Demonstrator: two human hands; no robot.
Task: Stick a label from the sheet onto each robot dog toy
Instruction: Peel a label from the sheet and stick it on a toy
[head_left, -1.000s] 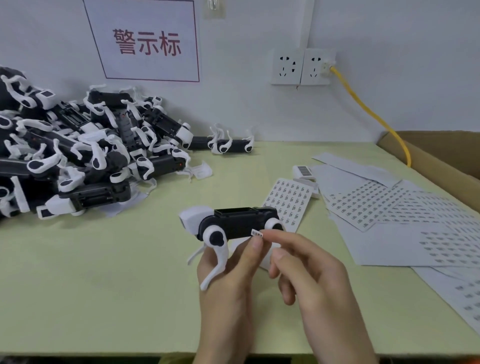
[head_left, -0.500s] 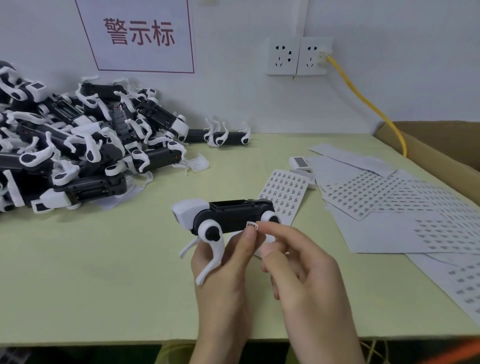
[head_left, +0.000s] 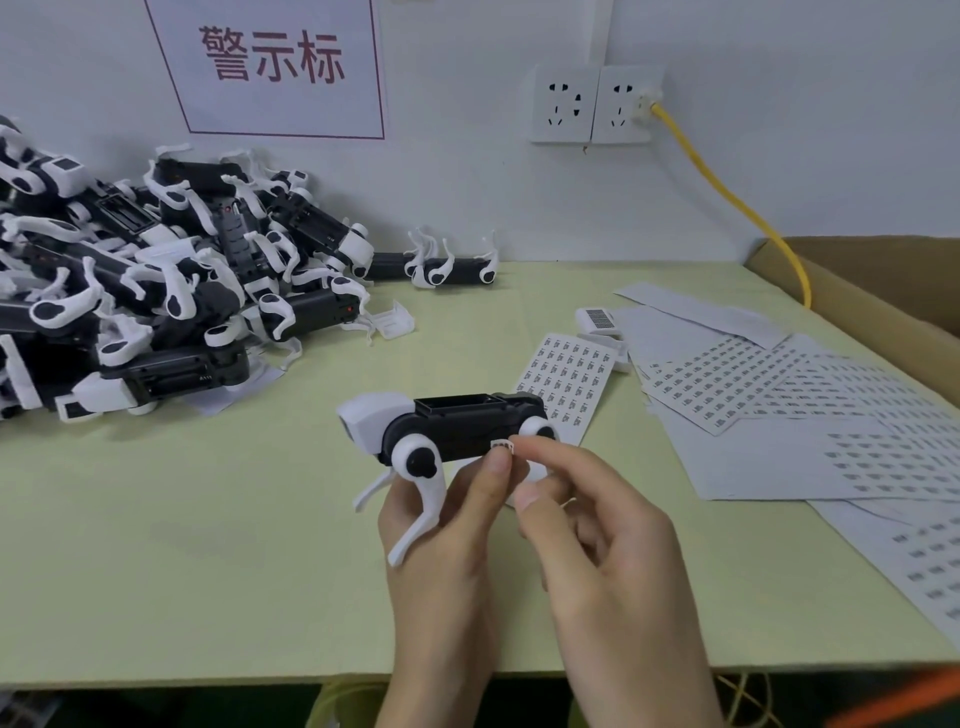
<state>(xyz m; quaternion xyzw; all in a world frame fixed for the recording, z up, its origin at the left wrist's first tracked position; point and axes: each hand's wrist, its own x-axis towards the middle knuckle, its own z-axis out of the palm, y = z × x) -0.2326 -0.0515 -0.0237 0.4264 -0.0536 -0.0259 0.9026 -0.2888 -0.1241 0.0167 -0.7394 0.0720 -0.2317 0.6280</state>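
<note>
Left hand: the left hand (head_left: 447, 540) grips one robot dog toy (head_left: 457, 428) from below, thumb up against the black body, holding it above the table (head_left: 208, 545).
Right hand: the right hand (head_left: 597, 535) is pinched closed, thumb and forefinger on one small label (head_left: 502, 446) pressed at the toy's lower side, next to the rear white wheel joint.
Held toy: one, black body, white head pointing left, white legs hanging down; one leg lies across the left palm.
Toy pile: one heap of black-and-white toys (head_left: 145, 291) at the table's far left by the wall; too tangled to count.
Stray toy: one toy (head_left: 441, 267) lies apart from the heap, against the wall.
Label sheet: one small label sheet (head_left: 569, 384) lies just behind the held toy.
Other sheets: several overlapping sheets (head_left: 779, 395) spread to the right; exact number unclear.
Wall: one sign (head_left: 270, 62), two sockets (head_left: 595, 104), one yellow cable (head_left: 727, 192).
Box: one cardboard box (head_left: 883, 291) at the right edge.
</note>
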